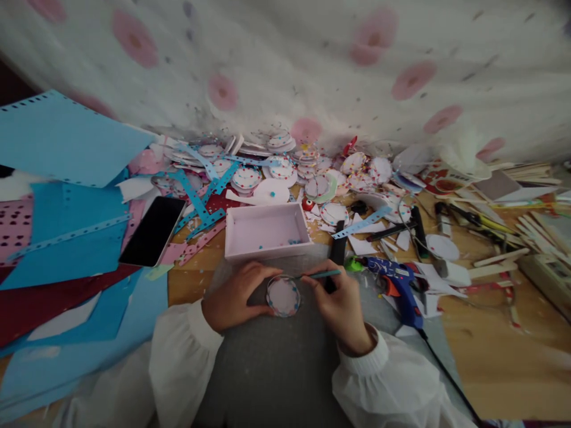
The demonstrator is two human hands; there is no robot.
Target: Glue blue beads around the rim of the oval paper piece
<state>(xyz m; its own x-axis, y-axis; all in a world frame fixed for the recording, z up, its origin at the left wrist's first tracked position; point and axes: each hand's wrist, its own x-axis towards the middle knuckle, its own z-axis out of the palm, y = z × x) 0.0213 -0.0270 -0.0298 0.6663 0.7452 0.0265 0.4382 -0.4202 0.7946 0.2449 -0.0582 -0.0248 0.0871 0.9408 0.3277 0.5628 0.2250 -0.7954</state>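
Note:
My left hand [243,295] grips the left edge of a small white paper disc [284,296] between thumb and forefinger. Blue and red dots run around the disc's rim, along with a thin clear or wire-like ring. My right hand [338,301] is closed on a thin teal pencil-like tool [323,274], whose tip points left at the disc's upper right edge. Whether the tip touches the disc I cannot tell. Just beyond both hands stands an open pale pink box [270,230] with a few tiny blue dots inside. Beneath the hands lies a grey mat [272,368].
Several dotted paper discs [246,178] pile up along the back. At right rest a blue glue gun [399,279] with its cord, a black-yellow tool [482,220] and wooden sticks [542,238]. Leftward are a phone [153,230] and blue sheets [80,232].

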